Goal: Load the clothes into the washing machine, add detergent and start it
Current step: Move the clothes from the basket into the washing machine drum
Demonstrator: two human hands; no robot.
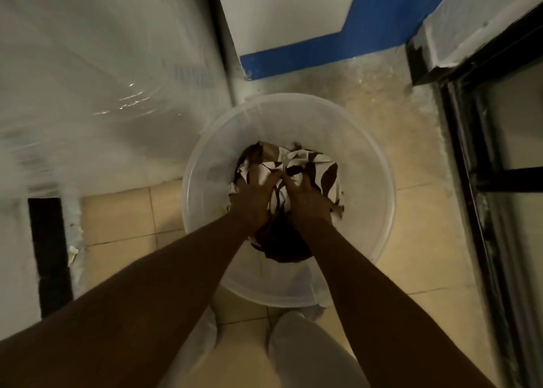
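Gripping the patterned cloth (296, 167) with left hand (255, 195) and right hand (308, 198), both clenched into it, bundle lying inside the tub (379, 164); risking trailing folds below the grip catching the rim, judging by loose fabric.

The single head view looks steeply down from above at the bucket (379, 181) on the floor (123, 211), fingers (266, 181) near the frame's centre.
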